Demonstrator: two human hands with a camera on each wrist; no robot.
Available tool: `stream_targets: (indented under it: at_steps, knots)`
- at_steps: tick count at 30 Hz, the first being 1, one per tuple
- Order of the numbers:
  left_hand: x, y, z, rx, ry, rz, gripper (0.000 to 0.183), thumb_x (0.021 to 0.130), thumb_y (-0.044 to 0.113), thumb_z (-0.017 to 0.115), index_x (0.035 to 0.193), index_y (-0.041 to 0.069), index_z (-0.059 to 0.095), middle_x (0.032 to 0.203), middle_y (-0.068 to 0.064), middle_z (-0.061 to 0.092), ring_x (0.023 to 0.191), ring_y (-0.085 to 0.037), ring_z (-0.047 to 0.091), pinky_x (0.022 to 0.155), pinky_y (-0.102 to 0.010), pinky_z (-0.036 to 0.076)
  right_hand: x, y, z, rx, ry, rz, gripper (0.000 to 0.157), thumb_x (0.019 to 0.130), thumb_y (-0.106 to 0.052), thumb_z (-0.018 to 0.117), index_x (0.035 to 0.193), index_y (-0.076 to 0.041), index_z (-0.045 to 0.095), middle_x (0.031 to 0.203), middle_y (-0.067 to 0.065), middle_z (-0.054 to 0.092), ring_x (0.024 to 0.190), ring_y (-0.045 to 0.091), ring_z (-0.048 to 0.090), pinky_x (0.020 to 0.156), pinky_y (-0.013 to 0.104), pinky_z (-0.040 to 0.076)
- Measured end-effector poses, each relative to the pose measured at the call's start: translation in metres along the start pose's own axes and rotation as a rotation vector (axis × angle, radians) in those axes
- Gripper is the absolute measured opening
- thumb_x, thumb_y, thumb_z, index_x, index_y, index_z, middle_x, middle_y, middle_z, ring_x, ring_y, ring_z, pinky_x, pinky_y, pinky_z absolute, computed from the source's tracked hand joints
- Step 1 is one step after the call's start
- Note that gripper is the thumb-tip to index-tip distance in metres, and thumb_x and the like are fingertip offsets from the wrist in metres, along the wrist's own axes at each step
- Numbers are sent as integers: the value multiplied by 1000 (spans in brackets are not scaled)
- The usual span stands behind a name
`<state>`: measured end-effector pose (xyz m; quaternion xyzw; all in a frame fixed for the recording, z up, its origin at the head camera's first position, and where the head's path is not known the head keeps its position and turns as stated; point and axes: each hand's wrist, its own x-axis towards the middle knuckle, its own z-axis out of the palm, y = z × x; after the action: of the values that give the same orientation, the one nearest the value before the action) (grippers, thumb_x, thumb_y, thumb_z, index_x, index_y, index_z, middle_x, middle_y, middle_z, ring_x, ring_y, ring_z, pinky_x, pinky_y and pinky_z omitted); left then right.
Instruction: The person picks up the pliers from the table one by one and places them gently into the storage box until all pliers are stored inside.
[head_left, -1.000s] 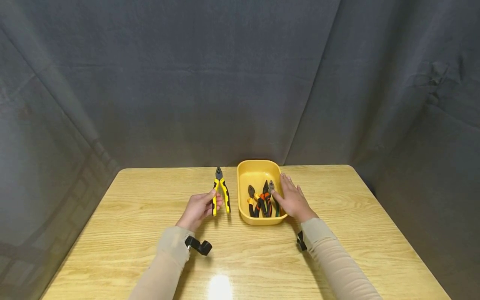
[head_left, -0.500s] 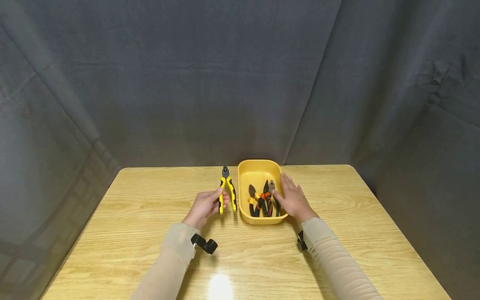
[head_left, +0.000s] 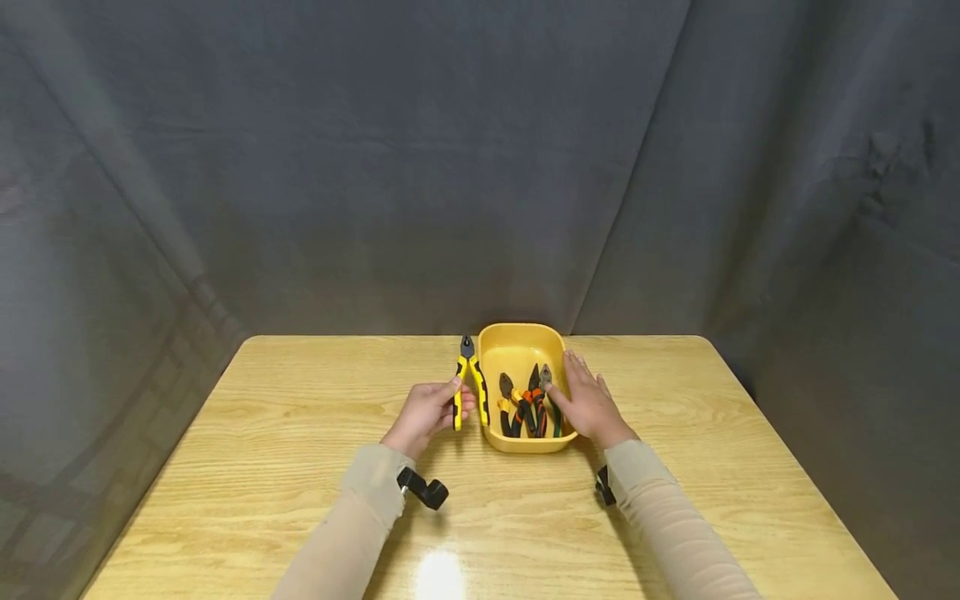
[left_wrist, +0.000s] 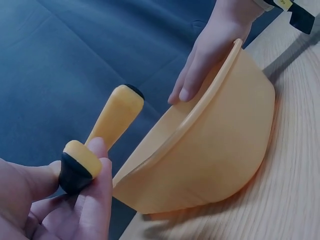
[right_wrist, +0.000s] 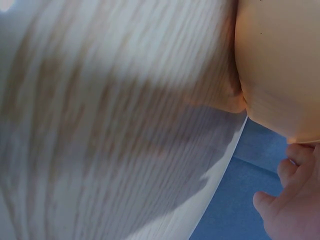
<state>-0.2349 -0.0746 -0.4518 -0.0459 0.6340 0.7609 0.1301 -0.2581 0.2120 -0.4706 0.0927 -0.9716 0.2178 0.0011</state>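
In the head view my left hand (head_left: 432,414) pinches one handle of a pair of yellow-and-black combination pliers (head_left: 467,351), held upright with its handles spread. They hang at the left rim of a yellow plastic tub (head_left: 522,445). The left wrist view shows the ends of the pliers' handles (left_wrist: 117,114) close up, next to the tub wall. My right hand (head_left: 594,408) lies over the tub's right rim, its thumb on the inner side and its straight fingers along the outside. In the right wrist view those fingers (right_wrist: 291,172) touch the tub edge.
Inside the tub lie several pliers, among them orange-and-black ones (head_left: 539,405) and a pair with a dark green handle (head_left: 557,417). A wooden table (head_left: 315,433) carries the tub near its back edge. Dark grey curtains (head_left: 420,167) hang behind and at both sides.
My left hand has moved right with the pliers, from a gap left of the tub to its left rim. The right hand has stayed at the right rim.
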Motion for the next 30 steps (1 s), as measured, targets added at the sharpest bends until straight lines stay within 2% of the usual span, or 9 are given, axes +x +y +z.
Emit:
stream_targets:
  at_steps: [3, 10, 14, 22, 30]
  knots:
    - [1, -1, 4, 14, -15, 1, 40, 106, 22, 57, 118, -15, 64, 100, -19, 73, 81, -13, 72, 86, -33, 59, 0, 1, 1, -5, 2, 2, 79, 108, -49, 38, 161, 1, 8, 167, 21, 10, 153, 40, 10, 121, 63, 7]
    - [3, -1, 14, 17, -17, 0, 36, 106, 21, 56, 113, -12, 67, 92, -12, 75, 77, -11, 72, 74, -24, 60, 1, 1, 2, -2, 11, 3, 79, 108, -50, 38, 161, 1, 8, 167, 21, 11, 153, 40, 11, 121, 63, 7]
    - [3, 0, 18, 26, -35, 3, 37, 106, 21, 55, 114, -13, 66, 92, -12, 75, 78, -11, 72, 76, -25, 60, 1, 0, 3, -3, 10, -4, 79, 108, -50, 37, 160, 3, 9, 167, 21, 9, 153, 41, 10, 120, 64, 7]
    - [8, -1, 26, 48, -64, 8, 40, 107, 22, 54, 118, -15, 63, 103, -22, 73, 82, -13, 73, 79, -27, 60, 1, 1, 1, 6, 7, -3, 79, 108, -50, 37, 161, 1, 7, 167, 21, 8, 153, 41, 9, 121, 63, 6]
    - [10, -2, 33, 83, -73, 11, 38, 108, 21, 52, 113, -14, 65, 94, -16, 75, 79, -12, 73, 81, -31, 60, 1, 1, 2, 3, 9, 1, 80, 108, -51, 37, 161, 0, 6, 167, 21, 9, 153, 41, 9, 120, 63, 7]
